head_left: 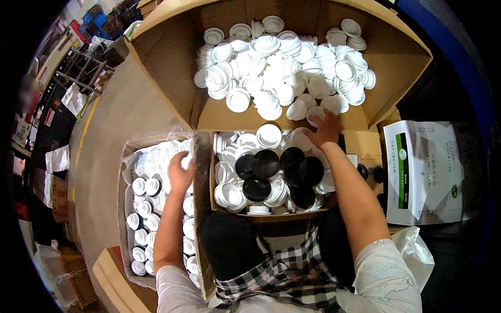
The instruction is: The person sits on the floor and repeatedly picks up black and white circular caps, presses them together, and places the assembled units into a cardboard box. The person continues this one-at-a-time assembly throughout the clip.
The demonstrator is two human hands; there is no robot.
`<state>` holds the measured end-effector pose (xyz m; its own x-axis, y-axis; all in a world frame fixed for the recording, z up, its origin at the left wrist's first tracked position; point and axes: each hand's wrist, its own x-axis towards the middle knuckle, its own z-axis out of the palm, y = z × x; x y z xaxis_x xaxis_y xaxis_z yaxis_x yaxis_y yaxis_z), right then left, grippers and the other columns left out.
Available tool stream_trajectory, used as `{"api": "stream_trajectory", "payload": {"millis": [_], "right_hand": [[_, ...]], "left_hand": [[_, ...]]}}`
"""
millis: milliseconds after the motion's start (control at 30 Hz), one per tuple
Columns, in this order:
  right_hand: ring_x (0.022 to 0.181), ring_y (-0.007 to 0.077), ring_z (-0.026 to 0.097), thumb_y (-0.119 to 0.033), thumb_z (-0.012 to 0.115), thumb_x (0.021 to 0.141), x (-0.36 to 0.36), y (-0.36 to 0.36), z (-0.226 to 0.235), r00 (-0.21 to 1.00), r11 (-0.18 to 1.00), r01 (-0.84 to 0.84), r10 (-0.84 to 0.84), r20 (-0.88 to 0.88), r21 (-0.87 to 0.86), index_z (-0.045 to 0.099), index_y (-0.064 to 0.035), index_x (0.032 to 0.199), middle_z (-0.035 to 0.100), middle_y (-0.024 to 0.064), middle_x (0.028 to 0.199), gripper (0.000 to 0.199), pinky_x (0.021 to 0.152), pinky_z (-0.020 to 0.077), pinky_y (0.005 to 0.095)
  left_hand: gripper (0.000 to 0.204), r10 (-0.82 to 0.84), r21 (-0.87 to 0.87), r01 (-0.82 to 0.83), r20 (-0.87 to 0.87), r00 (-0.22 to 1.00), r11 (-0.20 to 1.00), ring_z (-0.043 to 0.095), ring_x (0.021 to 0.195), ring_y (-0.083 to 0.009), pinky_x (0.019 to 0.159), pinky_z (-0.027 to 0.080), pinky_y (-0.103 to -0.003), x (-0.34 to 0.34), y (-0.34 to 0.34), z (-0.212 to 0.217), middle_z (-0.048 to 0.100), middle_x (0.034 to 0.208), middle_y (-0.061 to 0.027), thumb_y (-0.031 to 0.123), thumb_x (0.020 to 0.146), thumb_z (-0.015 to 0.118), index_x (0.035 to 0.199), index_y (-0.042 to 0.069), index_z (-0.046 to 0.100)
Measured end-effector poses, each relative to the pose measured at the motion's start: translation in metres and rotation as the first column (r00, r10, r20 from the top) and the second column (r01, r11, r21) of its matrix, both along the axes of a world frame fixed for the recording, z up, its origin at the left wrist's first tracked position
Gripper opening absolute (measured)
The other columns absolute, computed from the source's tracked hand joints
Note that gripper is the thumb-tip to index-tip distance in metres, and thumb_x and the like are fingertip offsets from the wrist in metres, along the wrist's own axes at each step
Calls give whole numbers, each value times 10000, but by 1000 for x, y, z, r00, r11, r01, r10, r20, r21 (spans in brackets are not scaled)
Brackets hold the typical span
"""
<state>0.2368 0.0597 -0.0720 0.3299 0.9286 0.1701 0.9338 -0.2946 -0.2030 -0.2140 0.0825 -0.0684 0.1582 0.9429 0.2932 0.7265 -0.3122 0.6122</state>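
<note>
My right hand point(326, 128) reaches over the front edge of the large carton, its fingers apart and touching round white plastic lids point(315, 114). Many more of these lids are heaped in that carton. Below it, an open box holds white lids point(269, 136), with several black round caps point(265, 164) lying on top. To the left, my left hand point(181, 169) hovers over a lined box, fingers loosely curved and apart, with nothing visible in them. In that box, white-topped pieces with dark rims point(152, 187) stand in rows below the hand.
The large cardboard carton point(172, 73) lies open at the back. Clear plastic point(187, 134) lines the left box, whose cardboard flap point(117, 281) sticks out in front. A printed white package point(433, 172) stands at right. Racks point(86, 73) and crates are at far left.
</note>
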Motion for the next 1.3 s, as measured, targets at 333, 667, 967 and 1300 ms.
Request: {"api": "stream_trajectory", "payload": {"millis": [333,667,967,1300], "right_hand": [[1375,351,119,-263,668,748,-15,-1,-18,990,989,-89,100,96,-117,582,-200,1176,168,128,1493,441,1119,130,469],[1385,363,73,-366,664,767,-21,-4,-18,935,984,-125,159,318,-126,575,-276,1210,102,127,1513,461,1063,165,586],[987,375,570,-218,598,775,-36,6,31,818,941,-160,296,-493,298,523,-28,1029,596,181,1086,326,817,451,439],[1014,242,561,-72,543,776,-99,-45,106,-290,980,-81,152,-945,182,377,-53,1309,504,110,1196,558,922,439,395]], "left_hand": [[753,-502,-378,380,-308,808,844,507,1060,-400,901,431,-467,189,-44,13,494,1196,-197,343,612,786,1257,141,455],[532,124,-273,499,942,312,822,565,1003,-322,882,456,-461,185,-83,54,517,1208,-123,292,797,618,1267,93,465],[600,453,201,767,705,-545,610,391,1209,-489,958,399,-571,164,-73,64,435,1315,-249,423,894,380,1341,24,366],[551,428,164,745,730,-533,647,427,1212,-425,975,382,-571,171,-75,71,456,1312,-212,395,911,364,1317,25,402]]}}
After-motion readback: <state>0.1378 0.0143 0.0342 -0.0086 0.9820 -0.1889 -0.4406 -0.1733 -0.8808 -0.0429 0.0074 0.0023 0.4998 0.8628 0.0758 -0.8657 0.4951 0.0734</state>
